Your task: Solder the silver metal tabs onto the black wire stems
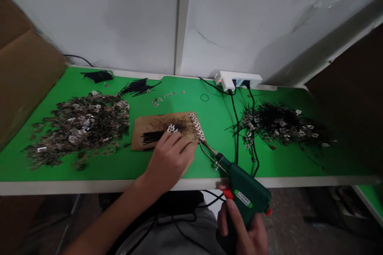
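Observation:
My right hand (243,227) is wrapped round the grip of a green soldering gun (248,189) with a red trigger. Its tip points up and left, meeting the lower end of a row of small silvery metal parts (196,125) along the right edge of a scorched brown board (142,121). Above that board my left hand (173,157) is closed, fingertips bent down close to the row; whatever they pinch is hidden. Beside these fingers lie a bundle of black wires (151,137) and a few loose metal parts (171,128), all on the board.
A large heap of metal parts (83,123) covers the left of the green mat (215,123). On the right is a pile of wired parts (275,121). More black wires (139,86) lie behind the board. A white power strip (239,79) has cords running forward over the mat.

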